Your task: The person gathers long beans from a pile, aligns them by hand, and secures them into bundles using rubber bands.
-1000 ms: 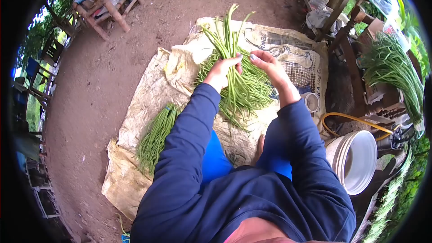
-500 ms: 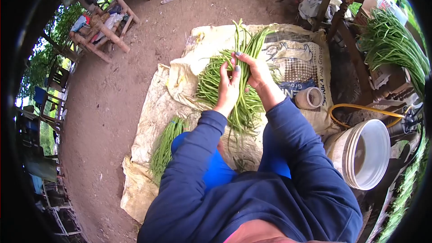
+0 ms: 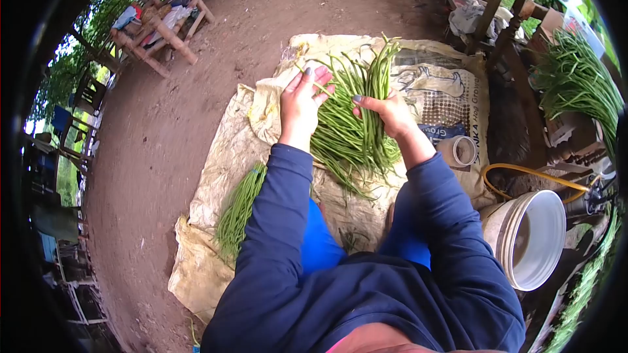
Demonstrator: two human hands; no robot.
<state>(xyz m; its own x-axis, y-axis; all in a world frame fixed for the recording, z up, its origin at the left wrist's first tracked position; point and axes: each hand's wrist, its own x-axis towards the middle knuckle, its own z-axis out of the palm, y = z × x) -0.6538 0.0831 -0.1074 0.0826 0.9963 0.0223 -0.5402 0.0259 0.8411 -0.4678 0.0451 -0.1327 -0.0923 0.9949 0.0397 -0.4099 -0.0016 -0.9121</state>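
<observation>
My right hand (image 3: 396, 116) is closed round a bundle of long green string beans (image 3: 378, 75), thumb across the front. To its left, my left hand (image 3: 299, 110) has its fingers curled on a single string bean, whose thin end sticks out past the fingertips. Below both hands lies a loose heap of string beans (image 3: 340, 150) on the sacking (image 3: 219, 180). A separate bunch of string beans (image 3: 241, 212) rests beside my left forearm, partly covered by the sleeve.
A small tub (image 3: 458, 151) stands on the sack at right. Nearer me is a large white bucket (image 3: 538, 240), with a yellow hose (image 3: 517, 166) behind it. More long beans (image 3: 579, 75) hang over a wooden bench at far right. A bamboo seat (image 3: 167, 36) holds cloths and bags.
My hands have moved apart: the left went left with a single bean, the right shifted right and slightly down with the bundle. The view has turned slightly.
</observation>
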